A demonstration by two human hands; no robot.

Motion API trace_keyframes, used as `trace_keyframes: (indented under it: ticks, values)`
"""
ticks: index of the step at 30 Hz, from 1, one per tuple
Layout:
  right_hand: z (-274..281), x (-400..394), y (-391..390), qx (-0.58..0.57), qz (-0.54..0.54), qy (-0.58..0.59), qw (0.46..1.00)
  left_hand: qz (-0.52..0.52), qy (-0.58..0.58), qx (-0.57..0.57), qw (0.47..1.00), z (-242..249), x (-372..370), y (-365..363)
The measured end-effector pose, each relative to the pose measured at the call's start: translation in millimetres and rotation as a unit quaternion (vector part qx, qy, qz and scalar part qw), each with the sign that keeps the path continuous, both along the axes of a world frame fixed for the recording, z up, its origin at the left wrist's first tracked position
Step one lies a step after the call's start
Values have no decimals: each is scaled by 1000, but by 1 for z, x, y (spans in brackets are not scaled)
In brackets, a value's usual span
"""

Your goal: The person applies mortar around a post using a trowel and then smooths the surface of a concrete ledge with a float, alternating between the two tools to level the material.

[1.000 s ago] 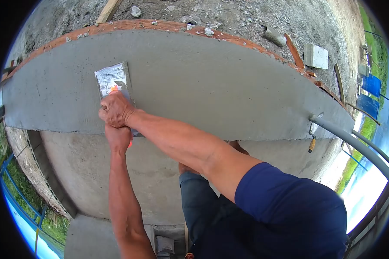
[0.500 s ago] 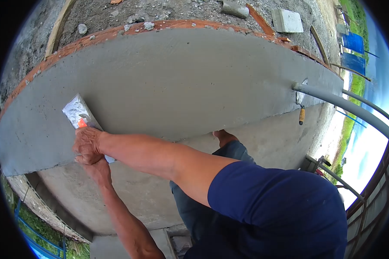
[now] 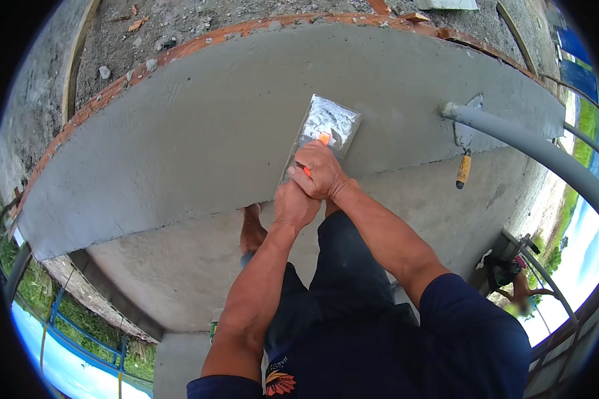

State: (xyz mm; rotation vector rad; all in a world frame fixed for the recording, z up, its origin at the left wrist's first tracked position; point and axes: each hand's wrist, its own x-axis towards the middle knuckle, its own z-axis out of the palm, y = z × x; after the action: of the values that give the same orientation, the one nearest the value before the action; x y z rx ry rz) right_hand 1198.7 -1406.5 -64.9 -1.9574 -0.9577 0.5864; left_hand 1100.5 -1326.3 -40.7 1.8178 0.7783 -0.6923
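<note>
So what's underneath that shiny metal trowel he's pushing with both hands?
Wet grey plaster spread over the wall lies under the trowel. The blade hides the patch directly beneath it, and the right hand and left hand cover the orange handle almost entirely.

A single head-worn camera is looking forward and steeply down from above the wet cement slab point(image 3: 199, 133), taking it in close and filling most of the fisheye frame. The slab's brick edge point(image 3: 180, 48) is curving along the top, with gravel ground point(image 3: 180, 16) beyond it. Below the slab, the wearer's own legs and torso are showing. To the right of the slab, a grey pipe point(image 3: 532, 149) is crossing the frame. No second view is sharing this scene.
</note>
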Motion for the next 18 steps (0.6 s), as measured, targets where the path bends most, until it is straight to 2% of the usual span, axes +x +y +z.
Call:
trace_keyframes:
  ticks: [1,3,5,6,7,9,11,12,14,16,18]
  values:
    - [5,4,-32,-22,-25,8,999,-54,15,-4,998,-6,6,-25]
    - [19,3,-73,-40,-79,-8,996,-99,2,-5,995,5,13,-60]
    - [31,0,-88,-31,-131,-52,990,-117,-54,28,991,21,21,-58]
    - [37,7,-75,14,-126,-85,988,-111,-91,54,988,27,17,-46]
    - [46,8,-53,53,-122,-114,985,-107,-123,75,984,30,13,-31]
    - [44,26,16,140,-96,-87,982,-41,-134,144,980,49,30,26]
    - [29,47,93,126,-36,-66,989,7,-106,264,959,46,50,82]
    - [20,56,130,116,-5,-89,989,12,-149,308,940,30,52,110]
    - [4,72,180,68,37,-57,995,101,-137,339,925,-7,61,150]
    - [-13,108,157,46,11,-6,999,86,-71,241,964,-10,107,133]
    - [-23,141,118,39,-40,19,998,25,-74,176,981,-20,144,108]
